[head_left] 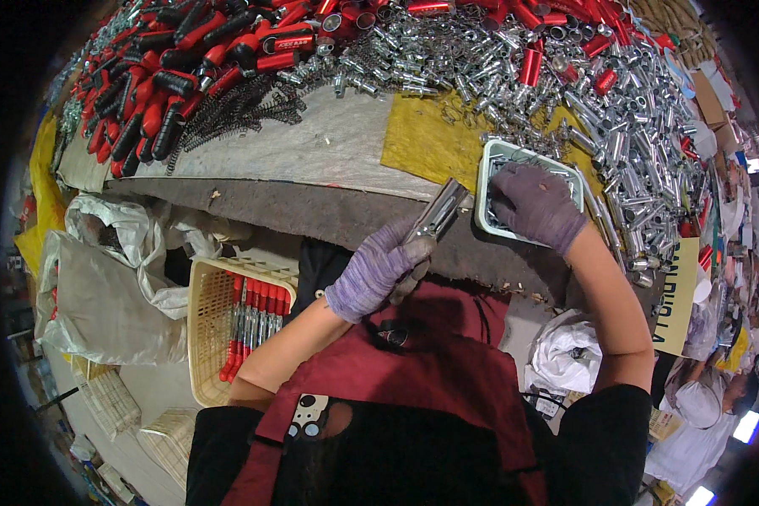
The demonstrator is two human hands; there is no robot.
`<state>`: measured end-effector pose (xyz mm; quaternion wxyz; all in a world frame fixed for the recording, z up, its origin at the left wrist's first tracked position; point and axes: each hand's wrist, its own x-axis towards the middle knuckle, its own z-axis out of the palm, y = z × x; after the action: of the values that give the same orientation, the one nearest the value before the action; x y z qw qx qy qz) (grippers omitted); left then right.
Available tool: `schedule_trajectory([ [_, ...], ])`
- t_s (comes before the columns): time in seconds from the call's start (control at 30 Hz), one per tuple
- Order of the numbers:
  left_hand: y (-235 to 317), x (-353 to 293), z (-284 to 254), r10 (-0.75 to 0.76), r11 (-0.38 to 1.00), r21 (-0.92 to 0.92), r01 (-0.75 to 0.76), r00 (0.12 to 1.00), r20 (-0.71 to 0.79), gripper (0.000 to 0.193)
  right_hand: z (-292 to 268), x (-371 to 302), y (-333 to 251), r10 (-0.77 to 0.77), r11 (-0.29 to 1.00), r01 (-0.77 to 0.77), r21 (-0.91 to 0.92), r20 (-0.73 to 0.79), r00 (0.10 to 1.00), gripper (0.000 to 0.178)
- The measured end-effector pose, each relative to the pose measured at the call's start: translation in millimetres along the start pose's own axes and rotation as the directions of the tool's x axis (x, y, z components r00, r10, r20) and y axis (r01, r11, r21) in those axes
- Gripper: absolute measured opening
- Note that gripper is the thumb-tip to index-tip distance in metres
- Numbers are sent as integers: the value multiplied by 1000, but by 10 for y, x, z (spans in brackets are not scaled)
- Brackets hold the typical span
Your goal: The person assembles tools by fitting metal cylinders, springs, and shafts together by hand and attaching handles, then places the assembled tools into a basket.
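Your left hand [379,266], in a purple knit glove, is clamped on a silvery metal piece [441,212], long and slotted, thumb laid along it. Piece sits over the near edge of the bench [312,139], tilted, far end up and to the right, just left of the tray but apart from it in view. Can't tell if it touches the bench.

Your right hand [537,202], same kind of glove, is down in the pale green tray [481,194] among small metal bits [521,157]. Fingertips hidden, so can't tell if they're together, apart or on something.

Tray stands partly on a yellow sheet [422,139]. Beyond it, a big heap of silvery metal parts [641,160] curves down the right side, with red tubes [531,63] mixed in. Far left: red-and-black handles [177,83] piled up, dark springs [236,114] beside them.

Below the bench, left of you: a cream basket [201,337] with red-ended tools [257,308] lined up inside, then a whitish sack [114,295]. You're wearing a dark red apron [413,367]. Another person [700,430] is off at the lower right.
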<state>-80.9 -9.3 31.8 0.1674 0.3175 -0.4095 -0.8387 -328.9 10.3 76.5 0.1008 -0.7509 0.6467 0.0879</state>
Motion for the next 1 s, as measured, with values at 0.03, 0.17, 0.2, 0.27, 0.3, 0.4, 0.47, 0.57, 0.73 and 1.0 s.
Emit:
schedule_trajectory([
  [0.03,9,-8,1,-23,1000,12,23,1000,-14,31,4,-13,-5,23,999,-23,24,-18,1000,21],
  [0.17,-20,-1,-21,-11,1000,-11,12,999,33,31,14,10,33,52,992,-48,114,-36,998,27],
  [0.2,-22,0,-12,-9,1000,-14,10,999,40,31,32,31,64,55,992,-50,112,-35,998,27],
  [0.27,-25,6,-7,-6,1000,-17,6,999,43,31,68,105,100,42,992,-34,119,-68,997,25],
  [0.3,-26,4,1,0,1000,-4,0,999,43,32,55,99,110,41,992,-33,118,-69,997,25],
  [0.4,-27,-1,-18,-5,1000,17,5,1000,4,33,-33,95,37,31,998,-32,57,19,999,25],
  [0.47,-47,-1,-31,-17,1000,24,18,999,-32,34,-12,66,-3,35,999,-33,27,-114,993,23],
  [0.57,-73,8,-81,49,996,77,-45,998,-45,36,-191,-87,-123,94,987,-46,157,-315,945,20],
  [0.73,-101,43,-67,15,1000,-8,-15,999,39,32,-148,-198,-574,-111,881,336,334,-544,832,15],
  [1.0,-8,-30,5,32,990,139,-33,999,12,38,-17,-132,-669,-210,881,401,251,-552,807,14],
])
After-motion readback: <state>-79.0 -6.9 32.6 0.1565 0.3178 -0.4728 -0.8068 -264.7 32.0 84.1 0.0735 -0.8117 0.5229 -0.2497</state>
